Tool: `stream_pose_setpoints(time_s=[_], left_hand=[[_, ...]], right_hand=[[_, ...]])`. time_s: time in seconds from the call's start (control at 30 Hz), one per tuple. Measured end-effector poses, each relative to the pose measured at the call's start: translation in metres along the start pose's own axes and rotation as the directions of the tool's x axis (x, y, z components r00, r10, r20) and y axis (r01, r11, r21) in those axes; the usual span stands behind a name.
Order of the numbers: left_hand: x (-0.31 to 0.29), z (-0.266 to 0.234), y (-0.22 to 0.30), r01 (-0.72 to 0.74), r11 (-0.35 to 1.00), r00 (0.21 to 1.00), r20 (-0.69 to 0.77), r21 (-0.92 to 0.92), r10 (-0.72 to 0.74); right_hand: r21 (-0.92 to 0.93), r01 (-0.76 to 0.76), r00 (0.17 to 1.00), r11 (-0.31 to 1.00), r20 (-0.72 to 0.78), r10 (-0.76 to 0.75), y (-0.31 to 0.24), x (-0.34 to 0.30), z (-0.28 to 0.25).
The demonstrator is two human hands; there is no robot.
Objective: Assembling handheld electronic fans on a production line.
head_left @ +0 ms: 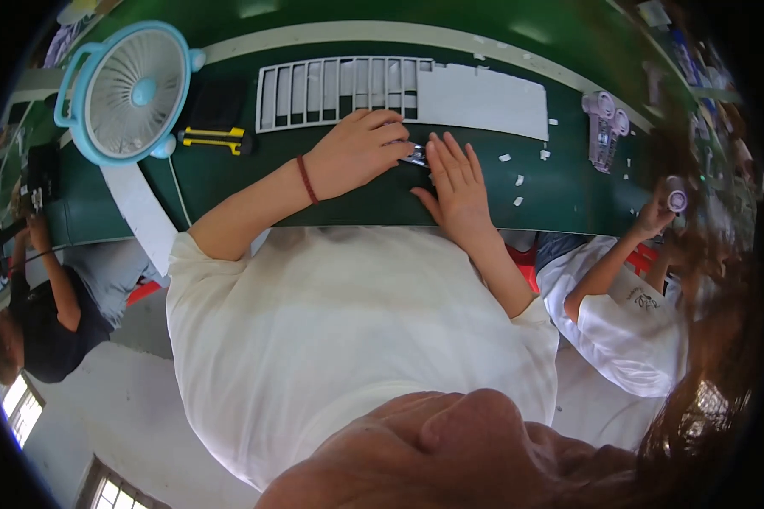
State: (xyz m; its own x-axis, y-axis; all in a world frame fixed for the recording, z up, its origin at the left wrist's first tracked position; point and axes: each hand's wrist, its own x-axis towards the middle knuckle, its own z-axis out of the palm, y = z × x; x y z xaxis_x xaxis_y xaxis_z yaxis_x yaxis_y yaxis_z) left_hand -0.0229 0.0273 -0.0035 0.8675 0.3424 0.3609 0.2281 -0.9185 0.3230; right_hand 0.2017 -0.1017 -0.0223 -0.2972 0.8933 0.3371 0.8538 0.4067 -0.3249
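Note:
My left hand point(361, 151), with a dark red bracelet on its wrist, has its fingers curled over one end of a small dark, shiny piece point(417, 155) on the green tabletop. Fingers hide much of that piece, so I cannot tell its kind. At its other end lies my right hand point(463, 188), fingers stretched out flat and thumb apart, fingertips beside or touching the piece. Just beyond both hands is a white slotted sheet point(484, 100), its left part cut into a row of narrow openings and its right part solid.
A light-blue fan point(136, 93) stands at the left, beside a yellow-and-black cutter point(216, 140). White scraps point(519, 180) dot the green table point(560, 199). Pinkish handheld devices point(603, 131) lie at the right. A co-worker's hand point(654, 214) holds a similar device; another person sits at the left.

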Motion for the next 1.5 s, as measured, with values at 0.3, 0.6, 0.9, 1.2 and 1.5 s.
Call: stream_pose_setpoints(time_s=[0.3,0.6,0.9,1.2,1.5], left_hand=[[0.009,-0.005,0.011,0.089,0.709,0.978,-0.075,-0.699,-0.196],[0.048,-0.026,-0.073,0.238,0.802,0.894,-0.199,-0.548,-0.402],[0.125,-0.004,-0.276,0.549,0.778,0.771,-0.545,0.306,-0.330],[0.141,-0.018,-0.275,0.610,0.680,0.692,-0.144,-0.408,-0.707],[0.128,-0.069,-0.094,0.145,-0.122,0.965,0.168,-0.982,-0.200]], right_hand=[[0.123,0.048,0.995,0.991,-0.092,-0.037,-0.015,0.043,-0.007],[-0.106,-0.309,0.882,0.945,-0.402,0.244,0.091,0.051,-0.074],[-0.423,-0.540,0.836,0.727,-0.370,0.405,0.255,-0.001,-0.098],[-0.325,-0.487,0.827,0.810,-0.469,0.309,0.209,0.027,-0.101],[0.184,-0.166,0.907,0.969,-0.356,0.223,0.088,0.104,-0.039]])
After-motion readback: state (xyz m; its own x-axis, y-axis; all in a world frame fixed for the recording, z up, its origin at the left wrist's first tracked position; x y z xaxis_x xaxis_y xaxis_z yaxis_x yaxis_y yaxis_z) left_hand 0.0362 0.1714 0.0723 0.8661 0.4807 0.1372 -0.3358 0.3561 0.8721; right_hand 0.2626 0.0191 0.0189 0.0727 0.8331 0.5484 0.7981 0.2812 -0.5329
